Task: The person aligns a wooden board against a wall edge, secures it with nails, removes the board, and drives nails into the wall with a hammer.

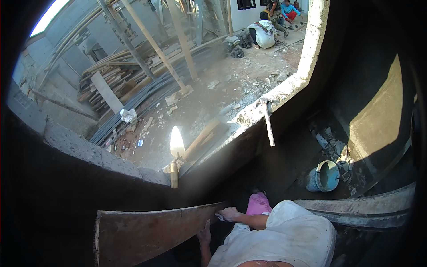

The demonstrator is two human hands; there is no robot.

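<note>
A long brown wooden board (143, 237) stretches from the lower left towards my lap. My left hand (204, 235) grips it from below, thumb up against its face. At the board's right end is my right hand (228, 214), fingers curled around a small pale thing (220, 217) pressed close to the board; what it is cannot be made out. On the window opening's sill above rests a trowel (174, 157), its blade bright with sun and its wooden handle overhanging my side. Further right, a hammer (268, 125) hangs its pale handle over the rough sill edge.
A bucket (323, 177) lies tilted on the dark floor beside rubble (337, 150). Another long plank (360, 210) extends at right. Beyond the sill (110, 162) are poles (153, 43), steel bars (133, 103), stacked timber (106, 80) and several people, one in a white hoodie (263, 33).
</note>
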